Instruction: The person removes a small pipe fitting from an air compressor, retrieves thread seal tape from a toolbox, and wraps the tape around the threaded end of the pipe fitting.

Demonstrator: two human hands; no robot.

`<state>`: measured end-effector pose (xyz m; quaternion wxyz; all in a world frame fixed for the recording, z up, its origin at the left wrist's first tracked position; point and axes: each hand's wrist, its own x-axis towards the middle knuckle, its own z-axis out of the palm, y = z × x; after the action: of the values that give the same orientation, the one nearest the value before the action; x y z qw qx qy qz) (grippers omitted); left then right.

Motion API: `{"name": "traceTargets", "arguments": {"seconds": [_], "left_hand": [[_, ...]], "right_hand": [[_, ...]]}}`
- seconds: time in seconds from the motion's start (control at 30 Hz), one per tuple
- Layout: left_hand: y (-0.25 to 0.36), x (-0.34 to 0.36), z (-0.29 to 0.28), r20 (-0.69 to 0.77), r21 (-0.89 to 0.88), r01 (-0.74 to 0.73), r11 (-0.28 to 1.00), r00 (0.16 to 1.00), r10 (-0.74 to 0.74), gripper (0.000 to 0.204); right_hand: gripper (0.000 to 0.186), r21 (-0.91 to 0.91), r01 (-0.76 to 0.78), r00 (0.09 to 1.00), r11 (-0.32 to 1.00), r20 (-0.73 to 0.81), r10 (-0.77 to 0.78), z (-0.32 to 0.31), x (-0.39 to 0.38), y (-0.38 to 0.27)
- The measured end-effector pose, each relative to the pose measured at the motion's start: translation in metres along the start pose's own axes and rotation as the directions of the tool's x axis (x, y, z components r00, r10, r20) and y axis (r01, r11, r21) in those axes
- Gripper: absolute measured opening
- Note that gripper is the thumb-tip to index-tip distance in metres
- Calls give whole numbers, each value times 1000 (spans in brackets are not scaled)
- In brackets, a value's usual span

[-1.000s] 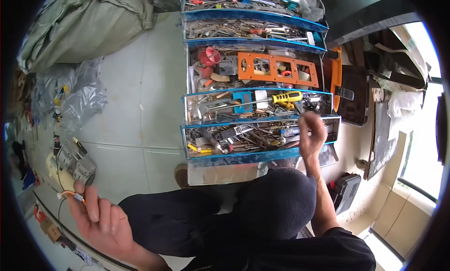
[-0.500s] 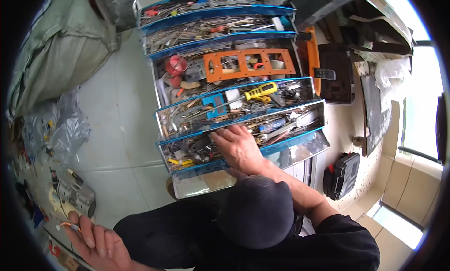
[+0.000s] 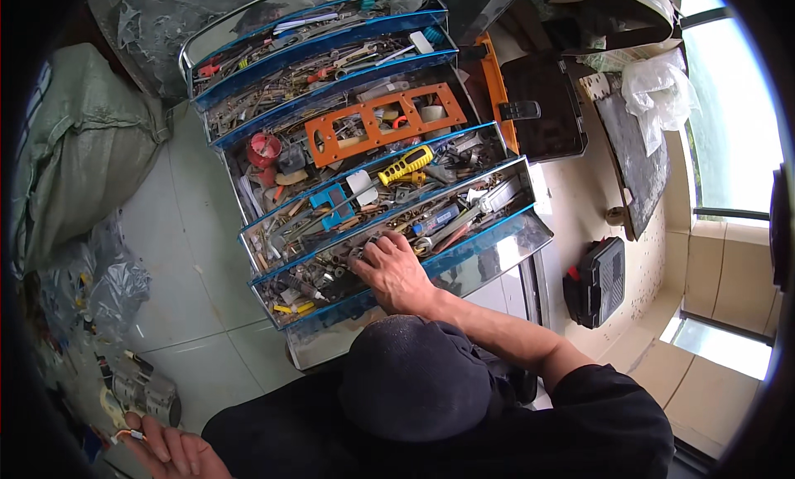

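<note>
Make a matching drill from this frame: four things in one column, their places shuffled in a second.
Things:
1. right hand
2. left hand
3. yellow-handled screwdriver
4. orange plastic frame

Places:
A. in the middle section of the toolbox, above the blue trays nearest the person
B. low at the left of the picture, on the floor side, by a small white and orange piece
C. in the lowest blue tray, among small metal parts
D. in a tray just below the frame, beside a blue tool

Pairs: 1-C, 2-B, 3-D, 4-A
</note>
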<state>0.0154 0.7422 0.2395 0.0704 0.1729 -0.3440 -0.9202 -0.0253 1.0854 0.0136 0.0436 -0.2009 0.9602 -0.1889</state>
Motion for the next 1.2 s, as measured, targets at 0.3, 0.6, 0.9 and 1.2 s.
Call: {"name": "traceTargets", "arguments": {"seconds": [0.3, 0.6, 0.9, 1.2], "left_hand": [[-2, 2, -2, -11, -10, 11, 1000, 1000, -11, 32], [12, -6, -20, 17, -27, 50, 998, 999, -50, 36], [-4, -4, 4, -2, -113, 24, 993, 1000, -24, 39], [11, -40, 27, 126, 213, 25, 977, 991, -53, 39]], "right_hand": [[40, 172, -60, 986, 983, -141, 85, -16, -27, 4], [24, 167, -258, 874, 952, -379, 303, -44, -71, 70], [45, 108, -565, 772, 818, -282, 570, -52, -77, 113], [41, 235, -545, 804, 805, -128, 581, -59, -71, 92]]}}
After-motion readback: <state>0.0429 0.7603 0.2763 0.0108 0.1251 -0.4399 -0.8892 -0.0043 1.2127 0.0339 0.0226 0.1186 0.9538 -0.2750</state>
